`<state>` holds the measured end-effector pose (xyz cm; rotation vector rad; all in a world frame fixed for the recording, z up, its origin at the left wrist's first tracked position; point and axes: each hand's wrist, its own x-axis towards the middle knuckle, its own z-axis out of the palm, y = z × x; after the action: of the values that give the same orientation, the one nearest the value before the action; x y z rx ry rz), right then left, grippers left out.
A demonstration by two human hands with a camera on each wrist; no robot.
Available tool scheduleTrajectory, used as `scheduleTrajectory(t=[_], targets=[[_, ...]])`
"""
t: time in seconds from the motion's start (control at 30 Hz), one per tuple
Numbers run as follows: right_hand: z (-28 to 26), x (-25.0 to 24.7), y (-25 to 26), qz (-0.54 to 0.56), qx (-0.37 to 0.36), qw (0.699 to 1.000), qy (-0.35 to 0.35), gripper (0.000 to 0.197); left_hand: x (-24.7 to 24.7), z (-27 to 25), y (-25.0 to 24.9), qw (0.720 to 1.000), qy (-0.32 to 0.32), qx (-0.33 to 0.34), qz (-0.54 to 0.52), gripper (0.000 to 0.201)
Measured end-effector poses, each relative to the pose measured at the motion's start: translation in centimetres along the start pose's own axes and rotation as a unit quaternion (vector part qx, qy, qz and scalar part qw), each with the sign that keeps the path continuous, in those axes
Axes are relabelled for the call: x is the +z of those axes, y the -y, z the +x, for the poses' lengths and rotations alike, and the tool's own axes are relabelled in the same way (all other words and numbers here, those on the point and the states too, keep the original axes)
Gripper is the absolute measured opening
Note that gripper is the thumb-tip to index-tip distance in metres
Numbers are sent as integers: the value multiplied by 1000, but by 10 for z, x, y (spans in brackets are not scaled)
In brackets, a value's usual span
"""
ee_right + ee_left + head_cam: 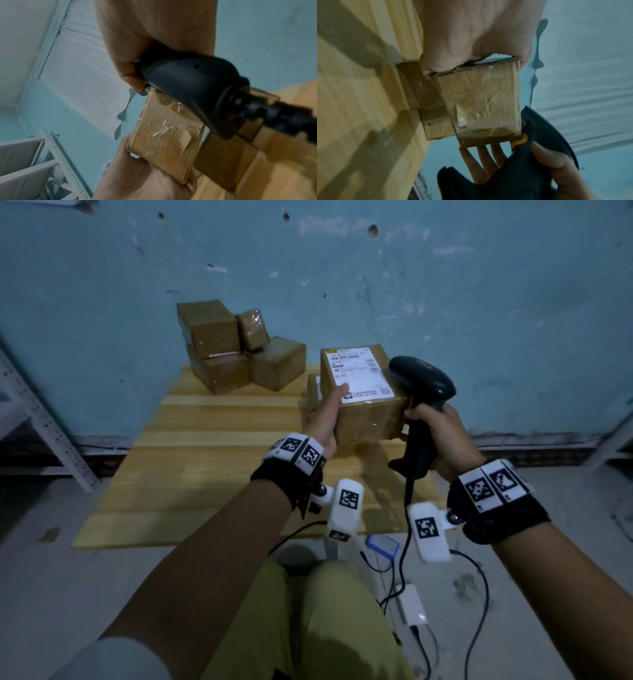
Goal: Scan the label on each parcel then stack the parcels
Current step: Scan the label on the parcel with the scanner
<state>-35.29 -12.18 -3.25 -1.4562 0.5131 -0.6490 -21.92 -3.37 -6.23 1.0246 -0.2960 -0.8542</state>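
Note:
My left hand [325, 419] grips a taped brown parcel [363, 405] above the wooden table [191, 467], thumb on its white label [359, 371], which faces up. The same parcel [479, 102] fills the left wrist view, fingers [481, 159] under its far edge. My right hand [442, 436] holds a black barcode scanner [424, 385] by its handle, its head right beside the parcel's right edge. In the right wrist view the scanner [192, 86] overlaps the parcel [166, 136]. A stack of several brown parcels [236, 350] stands at the table's back left.
Another small parcel [313, 392] sits on the table behind my left hand. A blue wall [445, 285] backs the table. White metal shelving [37, 419] stands at the left. Cables and a white adapter [411, 604] lie on the floor by my legs.

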Motion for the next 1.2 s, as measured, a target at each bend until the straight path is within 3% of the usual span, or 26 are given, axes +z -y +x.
scheduleTrajectory(t=[0.1, 0.23, 0.33, 0.47, 0.6, 0.67, 0.87, 1.07, 1.13, 1.2], targets=[[-21, -25, -6, 8, 9, 1000, -20, 19, 18, -7, 28, 999, 10, -38, 30, 47], [-41, -52, -26, 21, 37, 998, -56, 18, 34, -10, 66, 992, -3, -94, 79, 75], [-43, -64, -37, 17, 84, 993, -85, 18, 39, -3, 90, 987, -20, -132, 95, 84], [-32, -69, -47, -3, 115, 988, -107, 10, 43, 8, 99, 985, -48, -126, 104, 57], [-16, -67, -52, -1, 130, 984, -124, 11, 24, 60, 128, 980, -62, -115, 149, 100], [-12, -66, -57, 2, 134, 983, -124, 12, 12, 85, 142, 976, -67, -116, 174, 109], [-9, -64, -66, 11, 131, 985, -110, 12, 8, 82, 138, 973, -53, -108, 198, 110], [-13, -65, -58, 23, 125, 984, -122, 13, -13, 131, 161, 971, -54, -129, 194, 118], [-16, -66, -52, 26, 113, 985, -127, 13, -6, 111, 143, 968, -58, -140, 199, 119], [-20, -67, -45, 33, 96, 986, -129, 13, 3, 82, 120, 972, -61, -130, 186, 107]])
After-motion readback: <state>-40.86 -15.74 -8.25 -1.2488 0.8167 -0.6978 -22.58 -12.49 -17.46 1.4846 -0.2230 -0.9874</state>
